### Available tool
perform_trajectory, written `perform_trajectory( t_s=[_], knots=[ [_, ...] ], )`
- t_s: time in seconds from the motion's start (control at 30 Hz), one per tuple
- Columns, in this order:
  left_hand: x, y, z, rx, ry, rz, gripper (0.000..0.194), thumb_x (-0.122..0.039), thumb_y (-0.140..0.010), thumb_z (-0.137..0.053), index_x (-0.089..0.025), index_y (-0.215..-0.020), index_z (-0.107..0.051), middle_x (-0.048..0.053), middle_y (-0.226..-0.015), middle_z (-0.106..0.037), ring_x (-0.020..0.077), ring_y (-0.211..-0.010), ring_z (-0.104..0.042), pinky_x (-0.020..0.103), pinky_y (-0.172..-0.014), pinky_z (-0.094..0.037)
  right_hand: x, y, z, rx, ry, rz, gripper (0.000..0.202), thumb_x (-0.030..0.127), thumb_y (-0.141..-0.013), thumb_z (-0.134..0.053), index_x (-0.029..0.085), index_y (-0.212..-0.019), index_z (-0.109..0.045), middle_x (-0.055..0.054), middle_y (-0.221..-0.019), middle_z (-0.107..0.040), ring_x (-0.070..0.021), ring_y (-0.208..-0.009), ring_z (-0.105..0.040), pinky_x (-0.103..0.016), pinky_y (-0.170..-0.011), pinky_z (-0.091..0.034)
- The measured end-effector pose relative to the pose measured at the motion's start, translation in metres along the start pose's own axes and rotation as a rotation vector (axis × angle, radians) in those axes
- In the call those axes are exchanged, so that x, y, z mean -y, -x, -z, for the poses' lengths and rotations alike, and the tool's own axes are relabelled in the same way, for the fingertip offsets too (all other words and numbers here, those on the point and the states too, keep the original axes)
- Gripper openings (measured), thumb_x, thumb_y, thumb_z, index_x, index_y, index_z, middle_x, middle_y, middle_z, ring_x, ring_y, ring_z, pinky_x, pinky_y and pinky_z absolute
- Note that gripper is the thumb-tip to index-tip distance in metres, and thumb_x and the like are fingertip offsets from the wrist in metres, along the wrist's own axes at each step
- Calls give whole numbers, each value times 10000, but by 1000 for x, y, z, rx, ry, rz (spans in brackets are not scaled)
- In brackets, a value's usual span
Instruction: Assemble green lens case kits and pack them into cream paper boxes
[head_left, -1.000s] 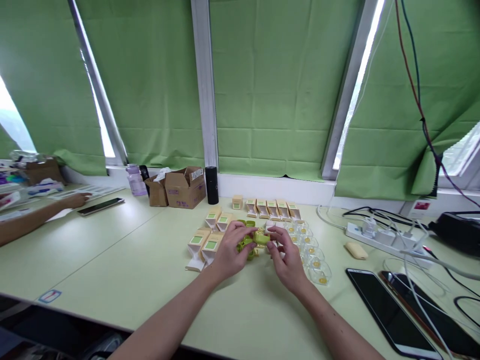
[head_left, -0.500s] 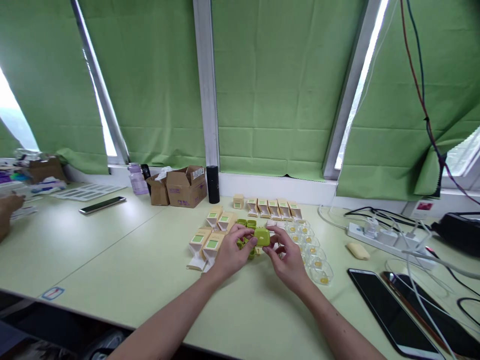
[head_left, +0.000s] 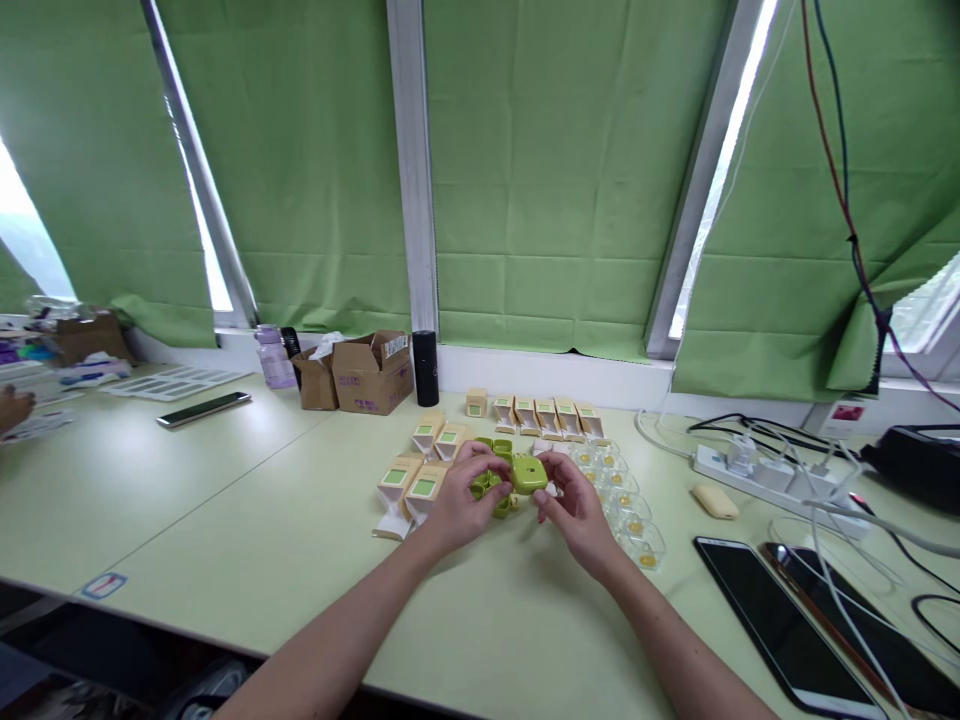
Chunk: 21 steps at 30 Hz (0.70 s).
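1. The left hand (head_left: 466,495) and right hand (head_left: 579,508) pinch a green case (head_left: 529,474) between them.
2. It is over the worktop (head_left: 480,625), with room toward the near edge.
3. Paper boxes (head_left: 424,488) sit close on the left, clear cups (head_left: 639,508) on the right.

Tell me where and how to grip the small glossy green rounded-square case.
Pinch the small glossy green rounded-square case by its opposite side edges, probably best from left and right: the shallow body offers edges there, leaving the broad face uncovered. The left hand and right hand sit at those two sides.
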<state>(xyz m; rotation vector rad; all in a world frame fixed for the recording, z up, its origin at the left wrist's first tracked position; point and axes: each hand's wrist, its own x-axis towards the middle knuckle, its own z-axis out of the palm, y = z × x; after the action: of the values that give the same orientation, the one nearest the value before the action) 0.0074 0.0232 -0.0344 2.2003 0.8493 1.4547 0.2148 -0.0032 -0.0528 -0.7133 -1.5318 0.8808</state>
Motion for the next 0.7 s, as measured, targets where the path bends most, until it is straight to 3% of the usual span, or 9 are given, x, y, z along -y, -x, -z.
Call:
perform_trajectory(
  t_s=[0.13,0.23,0.43,0.57,0.7],
  knots=[
    [-1,1,0,5,-95,-29,354,-190,-833,-800,-219,-1170,-694,122,-1175,-604,314,-1241,-526,465,-1022,-544,-1,-1,0,-3,-18,-32,402,551,-951,-666,252,-1215,-613,-94,-1083,-666,-226,-908,-659,-272,-585,-561],
    [-5,1,0,83,-174,-96,516,-187,-865,-783,-254,-1355,-635,125,-1280,-642,332,-1294,-468,525,-1094,-490,-2,-1,-1,-13,10,-60,413,576,-944,-669,234,-1177,-652,-86,-1043,-679,-203,-821,-652,-270,-570,-543],
    [-9,1,-2,173,-136,-142,487,-150,-921,-710,-293,-1382,-648,98,-1337,-663,313,-1310,-460,546,-1146,-446,-3,-1,-2,-34,130,-45,418,569,-998,-601,219,-1202,-703,-79,-1014,-728,-225,-889,-690,-306,-690,-575],
    [0,-1,-2,82,-16,-47,448,-213,-909,-752,-274,-1346,-672,110,-1293,-680,315,-1319,-491,537,-1147,-454,-4,-1,2,-77,370,77,310,430,-1071,-490,232,-1162,-711,-89,-1077,-753,-255,-993,-686,-378,-828,-567],
    [13,-2,-2,-22,186,136,445,-286,-889,-769,-236,-1322,-682,123,-1317,-658,286,-1208,-610,487,-1071,-520,-6,1,4,83,769,231,251,183,-1027,-493,235,-1012,-739,-90,-1049,-769,-287,-1035,-619,-439,-895,-514]
  ],
)
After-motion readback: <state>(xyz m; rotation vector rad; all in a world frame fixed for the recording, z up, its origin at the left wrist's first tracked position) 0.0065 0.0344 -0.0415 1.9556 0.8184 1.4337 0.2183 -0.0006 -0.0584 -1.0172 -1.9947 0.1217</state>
